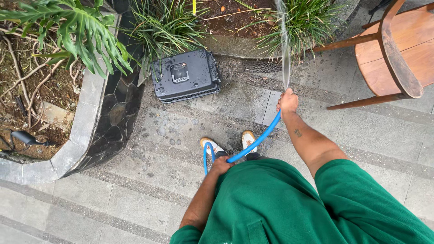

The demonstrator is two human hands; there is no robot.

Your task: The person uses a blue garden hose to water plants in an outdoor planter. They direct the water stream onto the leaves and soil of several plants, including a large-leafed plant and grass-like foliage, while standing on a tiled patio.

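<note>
Head view, looking straight down at a person in a green shirt standing on grey paving slabs (135, 199). Right hand (287, 101) — closed in a fist around the end of a blue hose (260, 138), arm stretched forward; a stream of water (285, 45) leaves the fist and runs away from the person toward the grassy plants (298, 22) in the raised bed ahead. Left hand (221, 165) — closed around the same hose lower down, held close against the body; beside it the hose bends into a narrow loop that hangs in front of the left shoe (209, 145). Between the two hands the hose runs in a shallow curve, passing over the right shoe (248, 138). A black plastic box (185, 74) with a recessed handle lies on the wet paving ahead of the feet, just beside the stone-edged planter (97, 113) holding a broad-leaved plant (77, 31). A wooden chair (393, 49) stands at upper right, well apart from the hose.
</note>
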